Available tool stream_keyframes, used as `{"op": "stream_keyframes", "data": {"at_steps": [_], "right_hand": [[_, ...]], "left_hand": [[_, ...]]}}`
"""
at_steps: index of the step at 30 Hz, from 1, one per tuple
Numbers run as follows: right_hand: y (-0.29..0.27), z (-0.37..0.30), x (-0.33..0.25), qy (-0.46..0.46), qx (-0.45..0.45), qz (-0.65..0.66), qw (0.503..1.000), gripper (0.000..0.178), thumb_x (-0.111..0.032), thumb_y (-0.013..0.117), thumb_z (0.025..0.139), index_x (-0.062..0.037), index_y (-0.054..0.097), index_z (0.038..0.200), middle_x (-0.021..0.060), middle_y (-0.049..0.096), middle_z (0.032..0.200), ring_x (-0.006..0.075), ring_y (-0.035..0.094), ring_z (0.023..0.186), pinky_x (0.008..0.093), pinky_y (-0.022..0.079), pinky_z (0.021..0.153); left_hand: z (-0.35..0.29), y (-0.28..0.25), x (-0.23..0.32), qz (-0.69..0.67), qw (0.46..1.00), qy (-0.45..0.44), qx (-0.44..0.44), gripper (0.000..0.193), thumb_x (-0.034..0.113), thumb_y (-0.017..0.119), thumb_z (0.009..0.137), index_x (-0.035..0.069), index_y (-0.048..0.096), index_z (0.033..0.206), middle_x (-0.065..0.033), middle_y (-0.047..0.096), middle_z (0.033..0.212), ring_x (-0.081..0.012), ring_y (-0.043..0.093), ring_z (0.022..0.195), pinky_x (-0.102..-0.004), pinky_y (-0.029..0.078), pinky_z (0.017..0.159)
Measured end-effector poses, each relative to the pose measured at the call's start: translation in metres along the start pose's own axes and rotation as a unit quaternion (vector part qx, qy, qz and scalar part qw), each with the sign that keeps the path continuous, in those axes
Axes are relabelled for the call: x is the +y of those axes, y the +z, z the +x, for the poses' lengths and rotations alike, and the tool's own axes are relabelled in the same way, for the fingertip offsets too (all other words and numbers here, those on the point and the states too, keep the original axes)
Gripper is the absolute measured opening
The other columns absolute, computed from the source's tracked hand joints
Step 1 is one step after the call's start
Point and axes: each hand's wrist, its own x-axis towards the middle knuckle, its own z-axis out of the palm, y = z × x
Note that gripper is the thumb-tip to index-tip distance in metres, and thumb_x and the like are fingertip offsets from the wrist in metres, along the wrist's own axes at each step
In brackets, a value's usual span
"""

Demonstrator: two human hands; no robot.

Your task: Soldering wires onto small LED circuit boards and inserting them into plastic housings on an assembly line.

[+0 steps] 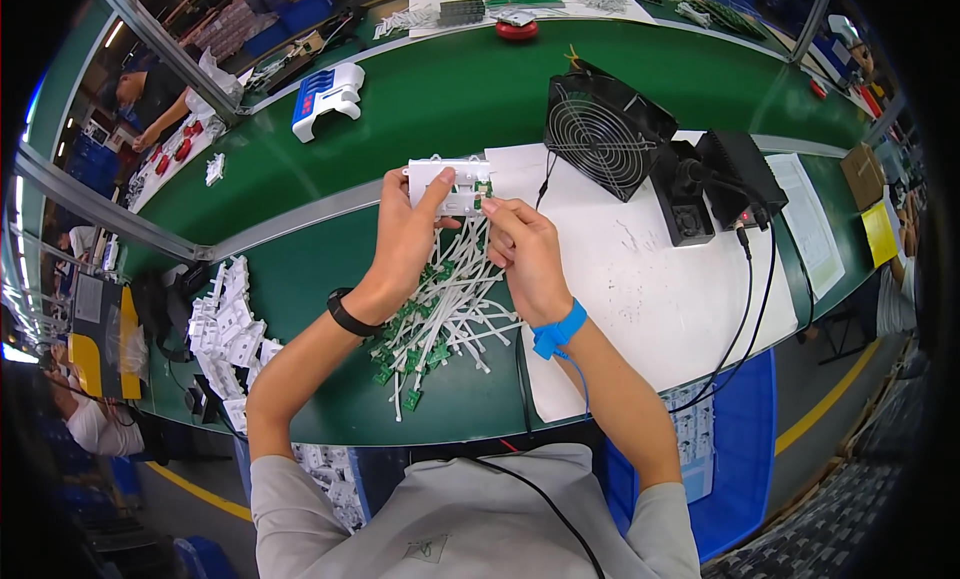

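Above the far edge of the bench (295, 279), a white plastic housing (466, 169) is held by the left hand (402, 231); its thumb is laid over the face and the other fingers are wrapped around the left side. At the right end of the housing, the thumb and index finger of the right hand (532, 259) are held close together beside a small green circuit board (484, 190), but whether this board is pinched or only pressed cannot be told. The fitting of the board into the housing is judged to be the step in hand. For the next move, a steady hold on the left and a light, even push on the right seem to be required, so that no cable is trapped.

Rigid plastic, roughly rectangular and with cut-outs, is seen in the housing. Toward the near edge, thin flexible white cables (462, 269) are spread loosely, with small green boards (437, 354) among them. Near the left corner, angular white moulded parts (228, 321) are heaped. On the right, a smooth white sheet (610, 309) with dark marks is laid, and at its far edge a boxy black fan (612, 129) is placed, its round guard formed by concentric wire rings.
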Motion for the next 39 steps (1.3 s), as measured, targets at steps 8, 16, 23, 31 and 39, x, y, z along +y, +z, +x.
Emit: {"op": "stream_keyframes", "data": {"at_steps": [8, 16, 23, 31, 39], "right_hand": [[0.000, -0.001, 0.001, 0.002, -0.008, -0.004, 1.000, 0.017, -0.016, 0.073, 0.095, -0.0006, 0.072, 0.100, -0.0089, 0.039, 0.062, 0.0036, 0.031, 0.054, 0.0245, 0.029, 0.052], [-0.006, 0.007, -0.012, -0.074, -0.013, -0.191, 0.979, 0.018, -0.017, 0.072, 0.094, 0.0001, 0.077, 0.093, -0.0045, 0.052, 0.067, 0.0046, 0.042, 0.059, 0.0227, 0.035, 0.054], [-0.009, 0.009, -0.017, -0.100, -0.021, -0.218, 0.970, 0.016, -0.015, 0.072, 0.094, -0.0007, 0.079, 0.096, -0.0014, 0.062, 0.072, 0.0049, 0.047, 0.060, 0.0225, 0.038, 0.055], [-0.011, 0.012, -0.013, -0.135, -0.044, -0.286, 0.948, 0.013, -0.011, 0.074, 0.093, 0.0014, 0.074, 0.097, -0.0031, 0.064, 0.079, 0.0023, 0.046, 0.062, 0.0214, 0.037, 0.057], [-0.012, 0.012, -0.012, -0.265, -0.038, -0.414, 0.870, 0.011, -0.008, 0.073, 0.089, 0.0032, 0.072, 0.091, 0.0055, 0.061, 0.078, 0.0100, 0.049, 0.059, 0.0274, 0.040, 0.055]], "left_hand": [[0.000, -0.001, 0.000, -0.010, 1.000, -0.008, -0.001, 0.051, 0.030, 0.071, 0.099, -0.003, 0.044, 0.127, -0.0129, 0.060, 0.116, -0.0158, 0.065, 0.099, -0.0275, 0.059, 0.070], [0.004, -0.007, 0.000, 0.036, 0.999, -0.014, 0.002, 0.048, 0.033, 0.071, 0.099, -0.001, 0.048, 0.124, -0.0119, 0.065, 0.116, -0.0170, 0.067, 0.099, -0.0296, 0.055, 0.068], [0.004, -0.008, -0.001, 0.024, 1.000, -0.002, -0.010, 0.056, 0.033, 0.072, 0.098, -0.006, 0.043, 0.127, -0.0139, 0.061, 0.115, -0.0147, 0.064, 0.095, -0.0268, 0.055, 0.064], [0.001, -0.010, -0.005, 0.027, 1.000, 0.000, -0.009, 0.055, 0.032, 0.072, 0.098, -0.006, 0.044, 0.126, -0.0125, 0.060, 0.112, -0.0135, 0.063, 0.092, -0.0264, 0.054, 0.064], [0.003, -0.013, -0.011, 0.026, 1.000, 0.015, -0.007, 0.051, 0.030, 0.073, 0.098, -0.005, 0.046, 0.123, -0.0118, 0.061, 0.110, -0.0120, 0.063, 0.087, -0.0247, 0.053, 0.061]]}}
